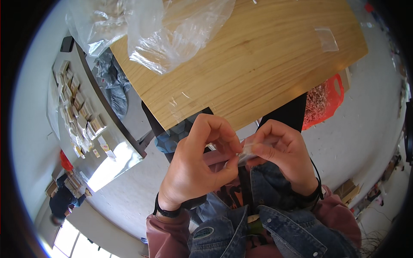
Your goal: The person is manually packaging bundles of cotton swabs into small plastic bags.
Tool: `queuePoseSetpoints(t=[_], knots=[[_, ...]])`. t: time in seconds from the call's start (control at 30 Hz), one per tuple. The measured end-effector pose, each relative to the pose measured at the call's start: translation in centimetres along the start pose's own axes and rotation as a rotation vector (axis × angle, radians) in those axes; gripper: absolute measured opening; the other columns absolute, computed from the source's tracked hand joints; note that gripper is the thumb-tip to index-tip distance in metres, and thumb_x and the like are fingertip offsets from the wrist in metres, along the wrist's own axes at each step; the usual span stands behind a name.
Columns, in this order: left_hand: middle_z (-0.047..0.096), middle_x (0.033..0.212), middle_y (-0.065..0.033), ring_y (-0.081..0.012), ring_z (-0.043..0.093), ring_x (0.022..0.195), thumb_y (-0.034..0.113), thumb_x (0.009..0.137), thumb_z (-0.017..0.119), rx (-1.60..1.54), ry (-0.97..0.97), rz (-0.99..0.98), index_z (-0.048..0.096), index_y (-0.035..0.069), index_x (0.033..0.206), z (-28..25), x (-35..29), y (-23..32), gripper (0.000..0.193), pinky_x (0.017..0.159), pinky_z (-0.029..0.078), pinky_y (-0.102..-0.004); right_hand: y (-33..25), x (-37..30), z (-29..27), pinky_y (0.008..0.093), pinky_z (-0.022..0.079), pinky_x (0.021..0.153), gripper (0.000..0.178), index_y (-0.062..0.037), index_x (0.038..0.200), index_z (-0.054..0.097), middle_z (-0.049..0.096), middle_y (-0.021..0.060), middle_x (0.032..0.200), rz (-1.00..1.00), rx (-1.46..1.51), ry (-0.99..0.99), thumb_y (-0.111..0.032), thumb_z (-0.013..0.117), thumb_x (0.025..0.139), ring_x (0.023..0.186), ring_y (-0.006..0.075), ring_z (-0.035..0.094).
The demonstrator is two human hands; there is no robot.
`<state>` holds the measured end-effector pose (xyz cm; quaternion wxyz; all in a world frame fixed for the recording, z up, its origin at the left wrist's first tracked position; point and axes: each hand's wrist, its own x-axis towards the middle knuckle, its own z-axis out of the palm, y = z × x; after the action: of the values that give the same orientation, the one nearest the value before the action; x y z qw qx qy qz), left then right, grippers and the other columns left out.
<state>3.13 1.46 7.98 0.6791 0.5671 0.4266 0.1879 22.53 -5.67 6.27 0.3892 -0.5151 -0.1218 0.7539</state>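
Close to my chest, both hands meet over a small clear plastic bag (246,155). My left hand (195,161) is closed, its thumb and forefinger pinching the bag's edge. My right hand (284,150) wraps round the other end, thumb pressed on the film. A pinkish strip (216,158) shows behind my left fingers; whether it belongs to the bag I cannot tell. My fingers hide most of what is held.
Beyond my hands stands a wooden table (258,64) with large clear plastic bags (172,43) and a small clear packet (327,39). A side table at left bears several small packets (79,109). On the floor at right sits a red bag (333,101) of shredded filler.
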Motion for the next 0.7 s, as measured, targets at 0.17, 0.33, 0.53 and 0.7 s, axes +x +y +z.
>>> queuePoseSetpoints(t=[0.17, 0.33, 0.53, 0.7], knots=[[0.063, 0.089, -0.0065, -0.0129, 0.064, 0.081, -0.011, 0.07, 0.072, 0.102, 0.123, 0.009, 0.048, 0.001, 0.105, 1.1, -0.2, 0.1, 0.043, 0.075, 0.052, -0.0273, 0.0, -0.1, 0.4, 0.0237, 0.056, 0.078, 0.013, 0.0021, 0.099, 0.057, 0.063, 0.0035, 0.095, -0.033, -0.027, 0.048, -0.006, 0.067, 0.094, 0.089, 0.0085, 0.062], [0.063, 0.089, -0.0067, -0.0131, 0.063, 0.079, -0.01, 0.07, 0.071, 0.332, 0.168, 0.096, 0.049, 0.0, 0.104, 1.8, -0.4, 0.0, 0.042, 0.073, 0.052, -0.0266, 0.5, -0.1, 0.5, 0.0215, 0.051, 0.075, 0.013, 0.0015, 0.099, 0.056, 0.062, 0.0034, 0.093, -0.122, -0.073, 0.054, -0.005, 0.066, 0.095, 0.085, 0.0069, 0.06], [0.061, 0.087, -0.0063, -0.0133, 0.063, 0.079, -0.009, 0.07, 0.07, 0.294, 0.195, 0.079, 0.048, 0.001, 0.103, 2.3, -0.4, -0.4, 0.041, 0.072, 0.052, -0.0262, 0.7, -0.2, 0.6, 0.0204, 0.048, 0.073, 0.012, 0.001, 0.099, 0.056, 0.062, 0.0034, 0.092, -0.138, -0.093, 0.053, -0.005, 0.066, 0.095, 0.083, 0.0058, 0.058], [0.06, 0.086, -0.0066, -0.0128, 0.061, 0.077, -0.009, 0.069, 0.068, 0.331, 0.173, 0.108, 0.048, 0.001, 0.103, 2.3, -0.6, -0.8, 0.041, 0.071, 0.051, -0.0256, 0.4, -0.3, 0.9, 0.0208, 0.048, 0.075, 0.011, 0.001, 0.099, 0.056, 0.062, 0.0033, 0.09, -0.151, -0.061, 0.056, -0.004, 0.065, 0.095, 0.084, 0.0063, 0.059]])
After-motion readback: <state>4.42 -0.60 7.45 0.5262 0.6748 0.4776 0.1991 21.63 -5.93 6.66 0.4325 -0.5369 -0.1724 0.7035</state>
